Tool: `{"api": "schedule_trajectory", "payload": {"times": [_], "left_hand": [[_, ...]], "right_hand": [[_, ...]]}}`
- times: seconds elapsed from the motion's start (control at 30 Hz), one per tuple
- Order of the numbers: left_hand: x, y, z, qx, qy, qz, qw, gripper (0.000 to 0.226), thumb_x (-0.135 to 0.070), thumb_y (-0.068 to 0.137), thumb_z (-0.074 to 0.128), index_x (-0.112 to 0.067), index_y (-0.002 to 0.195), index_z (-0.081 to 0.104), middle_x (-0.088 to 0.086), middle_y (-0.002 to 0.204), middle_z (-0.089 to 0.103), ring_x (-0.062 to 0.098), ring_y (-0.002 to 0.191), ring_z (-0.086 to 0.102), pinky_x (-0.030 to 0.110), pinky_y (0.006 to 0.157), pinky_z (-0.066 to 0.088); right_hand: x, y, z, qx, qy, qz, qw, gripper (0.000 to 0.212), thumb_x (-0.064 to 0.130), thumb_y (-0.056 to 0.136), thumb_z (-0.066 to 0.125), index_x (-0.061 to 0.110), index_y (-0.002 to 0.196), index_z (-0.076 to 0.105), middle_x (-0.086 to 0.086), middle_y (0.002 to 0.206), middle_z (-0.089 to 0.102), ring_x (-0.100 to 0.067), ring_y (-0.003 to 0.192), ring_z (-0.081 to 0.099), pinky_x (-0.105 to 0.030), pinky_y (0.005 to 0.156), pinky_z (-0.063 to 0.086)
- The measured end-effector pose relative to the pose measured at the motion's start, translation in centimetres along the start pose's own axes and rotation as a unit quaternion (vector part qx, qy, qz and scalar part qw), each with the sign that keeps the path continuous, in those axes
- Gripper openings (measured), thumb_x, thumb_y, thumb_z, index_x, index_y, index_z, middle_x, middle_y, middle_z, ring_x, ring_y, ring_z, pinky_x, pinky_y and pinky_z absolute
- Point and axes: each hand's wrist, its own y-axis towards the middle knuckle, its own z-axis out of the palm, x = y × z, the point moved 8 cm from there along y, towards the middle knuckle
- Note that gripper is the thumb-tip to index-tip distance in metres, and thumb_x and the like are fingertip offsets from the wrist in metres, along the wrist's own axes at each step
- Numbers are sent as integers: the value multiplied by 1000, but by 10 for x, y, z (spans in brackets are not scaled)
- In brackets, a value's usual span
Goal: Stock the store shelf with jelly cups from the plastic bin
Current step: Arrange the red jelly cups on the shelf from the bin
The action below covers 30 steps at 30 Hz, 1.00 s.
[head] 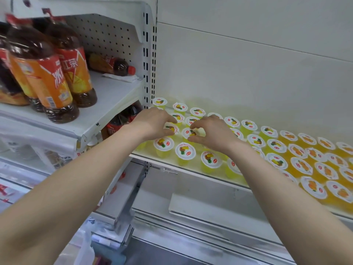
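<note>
Left hand (pixel 152 123) pinches a cup (pixel 171 128); right hand (pixel 212 133) seemingly grips the next cup (pixel 191 133), both standing on the shelf (pixel 191 170). Rows are tight, so a nudge could tip the front cups (pixel 185 151) off the edge.

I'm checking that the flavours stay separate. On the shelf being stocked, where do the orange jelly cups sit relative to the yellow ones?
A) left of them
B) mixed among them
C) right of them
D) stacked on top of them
C: the orange jelly cups fill the right end of the shelf, and the yellow jelly cups fill its left part.
</note>
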Motion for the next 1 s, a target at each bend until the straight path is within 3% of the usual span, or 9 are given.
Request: {"api": "schedule_trajectory", "payload": {"times": [0.1,0.2,0.3,0.4,0.6,0.87,1.0], "left_hand": [[2,-17,-8,-55,-40,11,998,37,-60,86,57,-39,115,66,-10,113,65,16,111,55,34,85,46],[2,-38,-6,-59,-29,15,998,42,-69,80,55,-41,109,67,-14,104,64,14,105,54,36,83,45],[-2,-56,3,-42,45,16,998,58,-80,74,49,-43,115,62,-11,113,63,19,112,51,39,89,43],[-4,-63,9,-43,77,19,996,60,-77,75,52,-42,123,57,-8,119,62,20,118,48,39,92,41],[-2,-68,12,-75,64,12,995,48,-63,81,56,-40,124,57,-8,118,64,19,118,48,37,89,40],[1,-68,11,-75,65,12,995,51,-64,80,57,-42,125,57,-10,122,63,18,121,44,39,94,36],[4,-74,8,-86,58,15,995,58,-68,77,59,-42,128,55,-12,130,58,19,123,43,40,96,37]], "right_hand": [[7,-13,-7,-34,49,-18,998,26,50,85,65,30,101,70,13,97,66,-18,102,48,-39,91,41],[19,-27,-5,-19,70,-24,997,30,56,82,66,31,99,72,16,92,67,-15,103,46,-36,93,40],[30,-39,1,-3,16,-33,999,47,68,77,62,33,106,69,15,96,66,-16,103,47,-38,92,41],[38,-44,6,2,-20,-30,999,60,71,73,62,31,117,65,11,106,67,-19,108,46,-41,96,40],[42,-45,12,-12,-59,-6,998,54,61,80,61,27,121,63,4,113,66,-23,114,43,-39,95,38],[43,-45,9,-6,-75,6,997,57,63,80,61,27,124,62,5,117,64,-23,117,43,-40,96,39],[43,-47,-2,-50,-66,9,997,55,63,84,57,26,124,62,3,121,64,-24,120,45,-39,94,38]]}}
